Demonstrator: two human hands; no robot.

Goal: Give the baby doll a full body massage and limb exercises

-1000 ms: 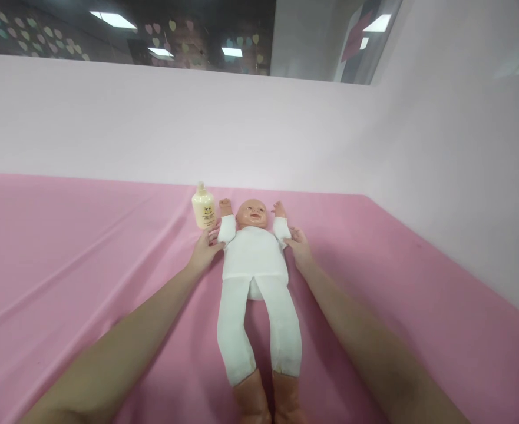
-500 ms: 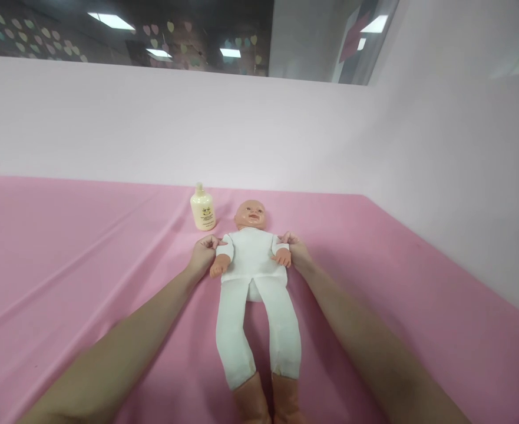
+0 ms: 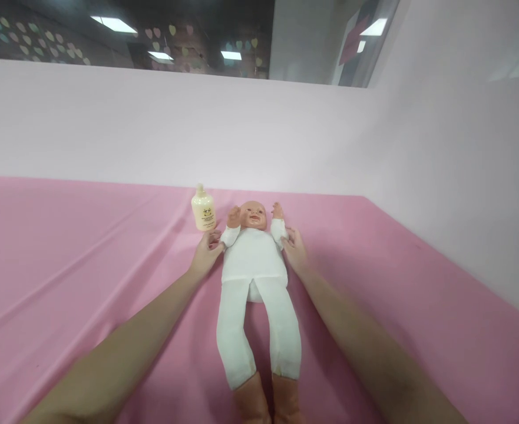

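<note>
A baby doll (image 3: 254, 256) with a white cloth body lies on its back on the pink cover (image 3: 122, 235), its head away from me and its feet toward me. Both of its arms are bent upward, with the hands raised beside the head. My left hand (image 3: 206, 250) has its thumb and fingers closed on the doll's arm at the left of the view, near the elbow. On the other side my right hand (image 3: 295, 248) pinches the doll's other sleeve at about the same height.
A cream pump bottle (image 3: 204, 211) with a dark printed label stands upright just left of the doll's head. Behind the pink surface rises a white wall (image 3: 175, 126), with a dark window (image 3: 206, 35) above. Another white wall (image 3: 453, 176) bounds the right side.
The doll's forearms have swung from pointing down toward me to pointing up beside its head. My hands have turned along with them, staying at the doll's arms. The bottle stays put.
</note>
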